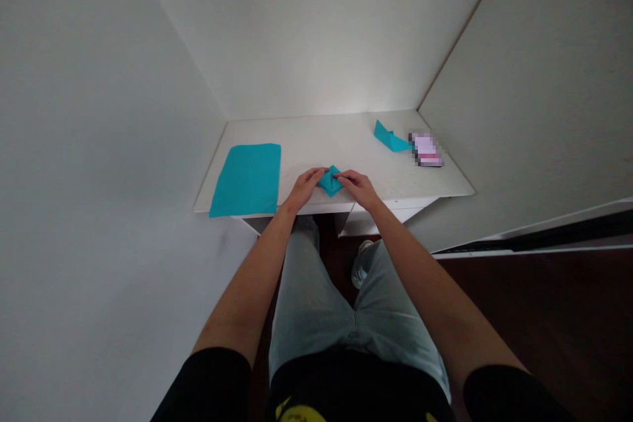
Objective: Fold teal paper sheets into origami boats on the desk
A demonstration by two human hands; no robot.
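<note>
A small folded teal paper piece (330, 182) lies near the front edge of the white table (346, 145). My left hand (305, 186) rests on its left side, fingers curled and pressing down on the paper. On the other side my right hand (360, 186) does the same, fingertips pinching the paper's upper right edge. Both hands touch the paper and nearly meet above it.
A flat teal sheet (247, 179) lies at the table's left end. A finished folded teal shape (390, 138) sits at the back right beside a blurred small object (426, 150). White walls close in on the left, back and right. My legs are under the table.
</note>
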